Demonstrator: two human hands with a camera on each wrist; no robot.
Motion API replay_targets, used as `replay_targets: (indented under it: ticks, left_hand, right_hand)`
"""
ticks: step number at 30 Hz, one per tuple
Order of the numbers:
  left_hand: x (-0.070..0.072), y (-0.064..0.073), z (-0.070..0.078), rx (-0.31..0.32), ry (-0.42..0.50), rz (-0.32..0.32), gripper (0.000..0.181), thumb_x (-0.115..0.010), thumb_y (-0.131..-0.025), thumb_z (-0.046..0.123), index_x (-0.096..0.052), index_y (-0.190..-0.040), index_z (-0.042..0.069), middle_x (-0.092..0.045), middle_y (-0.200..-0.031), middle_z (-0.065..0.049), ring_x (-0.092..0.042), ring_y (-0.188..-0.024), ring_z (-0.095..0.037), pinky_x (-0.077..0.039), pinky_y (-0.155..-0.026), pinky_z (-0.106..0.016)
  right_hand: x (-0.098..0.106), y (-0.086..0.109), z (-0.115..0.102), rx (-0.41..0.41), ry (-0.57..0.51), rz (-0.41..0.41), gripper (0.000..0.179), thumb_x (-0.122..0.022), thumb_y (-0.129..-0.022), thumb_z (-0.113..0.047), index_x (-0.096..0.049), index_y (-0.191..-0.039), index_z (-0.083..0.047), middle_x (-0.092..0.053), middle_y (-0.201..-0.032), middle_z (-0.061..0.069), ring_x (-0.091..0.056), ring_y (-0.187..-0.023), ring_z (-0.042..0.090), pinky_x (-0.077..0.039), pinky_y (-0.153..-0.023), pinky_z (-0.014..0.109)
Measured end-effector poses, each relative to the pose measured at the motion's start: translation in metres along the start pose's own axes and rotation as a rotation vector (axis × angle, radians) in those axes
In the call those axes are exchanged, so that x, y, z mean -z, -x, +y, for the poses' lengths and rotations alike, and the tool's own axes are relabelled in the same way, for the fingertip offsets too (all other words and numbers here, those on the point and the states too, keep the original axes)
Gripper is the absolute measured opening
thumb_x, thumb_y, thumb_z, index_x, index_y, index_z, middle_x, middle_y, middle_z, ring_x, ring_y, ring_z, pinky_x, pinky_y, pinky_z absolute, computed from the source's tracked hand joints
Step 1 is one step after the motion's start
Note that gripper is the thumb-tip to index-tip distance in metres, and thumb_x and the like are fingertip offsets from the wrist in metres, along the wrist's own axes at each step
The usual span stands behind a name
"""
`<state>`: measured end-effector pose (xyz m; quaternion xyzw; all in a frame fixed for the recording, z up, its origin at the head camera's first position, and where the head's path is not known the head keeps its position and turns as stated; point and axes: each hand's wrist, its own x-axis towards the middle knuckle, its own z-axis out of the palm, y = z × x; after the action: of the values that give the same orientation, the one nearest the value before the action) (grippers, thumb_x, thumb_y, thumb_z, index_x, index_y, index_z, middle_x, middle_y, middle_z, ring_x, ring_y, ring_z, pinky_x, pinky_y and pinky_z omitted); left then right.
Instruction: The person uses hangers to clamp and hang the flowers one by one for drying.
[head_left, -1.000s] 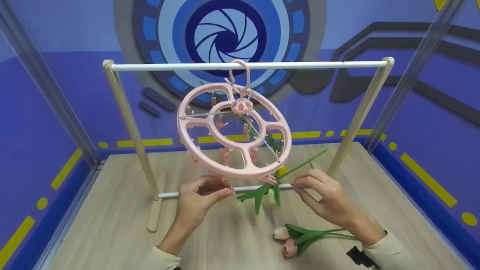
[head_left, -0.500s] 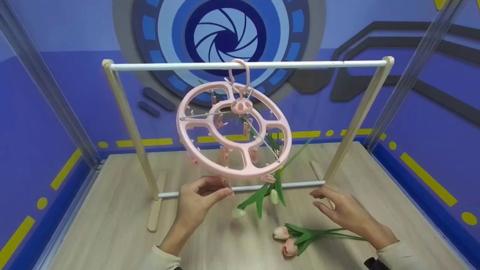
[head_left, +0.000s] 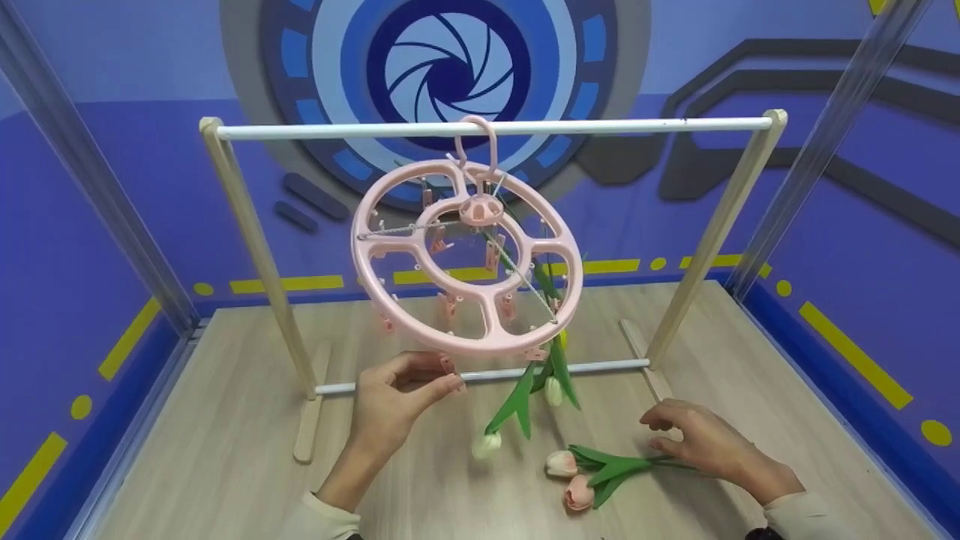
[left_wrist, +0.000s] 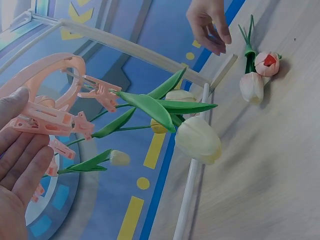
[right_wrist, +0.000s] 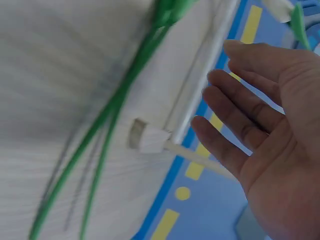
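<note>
A round pink clip hanger (head_left: pixel 487 346) hangs by its hook with several small clothespins below. At its front rim my left hand (head_left: pixel 386 409) pinches a pink clothespin (left_wrist: pixel 47 119) between thumb and fingers. White tulips hang head down from the hanger's right side, the nearest white tulip (left_wrist: pixel 198 140) held by its stem in another clothespin (left_wrist: pixel 102 93). My right hand (head_left: pixel 709 442), fingers loosely spread and holding nothing, hovers over the green stems (right_wrist: pixel 115 102) of two tulips on the table, a pink tulip (head_left: pixel 579 493) and a pale one (head_left: pixel 561 463).
The hanger's rack has a white top bar (head_left: pixel 615 125), wooden side posts (head_left: pixel 259 255) and a white lower bar (head_left: pixel 600 368) close above the wooden table (head_left: pixel 247 450). A yellow tulip (head_left: pixel 563 340) hangs behind the front ones. Blue panels enclose the table at the back and sides.
My right hand has let go of a hanging tulip's stem and moved right and down to the lying tulips. The hanging tulips have swung down. My left hand stays at the clothespin.
</note>
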<state>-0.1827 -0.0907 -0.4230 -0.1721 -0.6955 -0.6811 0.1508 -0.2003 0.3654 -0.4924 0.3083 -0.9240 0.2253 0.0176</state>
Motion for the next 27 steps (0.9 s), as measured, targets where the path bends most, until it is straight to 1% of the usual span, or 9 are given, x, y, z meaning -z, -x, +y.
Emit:
replay_targets:
  ticks: [2, 6, 9, 13, 16, 19, 22, 27]
  left_hand:
    - [0.0, 0.0, 0.0, 0.002, 0.001, 0.0, 0.023, -0.09, -0.085, 0.006, -0.079, -0.105, 0.003, -0.079, -0.096, -0.007, -0.077, -0.089, -0.026, -0.065, -0.08, -0.037]
    - [0.0, 0.0, 0.001, -0.001, -0.003, -0.004, 0.024, -0.09, -0.085, 0.008, -0.079, -0.106, 0.004, -0.079, -0.097, -0.005, -0.077, -0.09, -0.026, -0.065, -0.081, -0.038]
    - [0.0, -0.001, 0.001, -0.005, 0.019, -0.004, 0.024, -0.09, -0.085, 0.006, -0.078, -0.106, 0.002, -0.078, -0.098, -0.008, -0.077, -0.09, -0.026, -0.065, -0.081, -0.038]
    - [0.0, -0.001, 0.0, -0.008, 0.048, 0.003, 0.023, -0.089, -0.085, 0.003, -0.078, -0.105, -0.001, -0.078, -0.097, -0.012, -0.077, -0.089, -0.026, -0.065, -0.08, -0.038]
    - [0.0, -0.001, 0.0, -0.012, 0.048, 0.006, 0.022, -0.089, -0.085, 0.003, -0.078, -0.104, -0.001, -0.078, -0.096, -0.013, -0.077, -0.089, -0.026, -0.065, -0.08, -0.038]
    - [0.0, -0.001, 0.001, -0.013, 0.043, 0.008, 0.022, -0.089, -0.085, 0.003, -0.078, -0.104, -0.001, -0.078, -0.096, -0.013, -0.077, -0.089, -0.026, -0.065, -0.08, -0.037]
    - [0.001, 0.0, 0.0, -0.01, 0.026, 0.009, 0.022, -0.089, -0.085, 0.003, -0.078, -0.105, 0.0, -0.078, -0.096, -0.011, -0.077, -0.09, -0.026, -0.065, -0.08, -0.037]
    - [0.001, 0.0, 0.0, -0.008, 0.008, 0.008, 0.023, -0.09, -0.085, 0.006, -0.078, -0.105, 0.002, -0.078, -0.097, -0.008, -0.077, -0.09, -0.026, -0.065, -0.081, -0.038]
  right_hand:
    - [-0.002, 0.004, 0.005, -0.024, -0.019, -0.029, 0.019, -0.082, -0.093, -0.007, -0.075, -0.11, -0.005, -0.073, -0.101, 0.007, -0.071, -0.091, 0.022, -0.061, -0.077, 0.043]
    - [-0.005, 0.008, 0.011, -0.053, -0.048, -0.08, 0.015, -0.082, -0.092, -0.008, -0.076, -0.105, -0.007, -0.072, -0.098, 0.003, -0.07, -0.089, 0.019, -0.061, -0.077, 0.044]
    - [-0.007, 0.011, 0.015, -0.053, -0.043, -0.09, 0.012, -0.083, -0.091, -0.007, -0.076, -0.1, -0.009, -0.071, -0.095, -0.001, -0.069, -0.087, 0.016, -0.061, -0.076, 0.042]
    - [-0.008, 0.013, 0.019, -0.054, -0.044, -0.101, 0.016, -0.083, -0.086, 0.0, -0.075, -0.095, -0.011, -0.069, -0.092, -0.005, -0.068, -0.084, 0.014, -0.06, -0.073, 0.036]
    - [-0.009, 0.014, 0.021, -0.066, -0.05, -0.113, 0.022, -0.082, -0.082, 0.005, -0.075, -0.093, -0.013, -0.068, -0.091, -0.007, -0.067, -0.083, 0.013, -0.06, -0.072, 0.033]
    - [-0.01, 0.015, 0.023, -0.06, -0.045, -0.108, 0.024, -0.082, -0.08, 0.007, -0.075, -0.091, -0.013, -0.067, -0.09, -0.006, -0.066, -0.081, 0.012, -0.059, -0.069, 0.033]
    - [-0.012, 0.017, 0.025, -0.054, -0.026, -0.093, 0.023, -0.083, -0.08, 0.007, -0.075, -0.09, -0.013, -0.066, -0.088, -0.006, -0.063, -0.079, 0.01, -0.057, -0.067, 0.033]
    - [-0.015, 0.018, 0.027, -0.091, 0.012, -0.078, 0.023, -0.084, -0.082, 0.004, -0.074, -0.087, -0.016, -0.063, -0.086, -0.01, -0.057, -0.077, 0.003, -0.053, -0.065, 0.031]
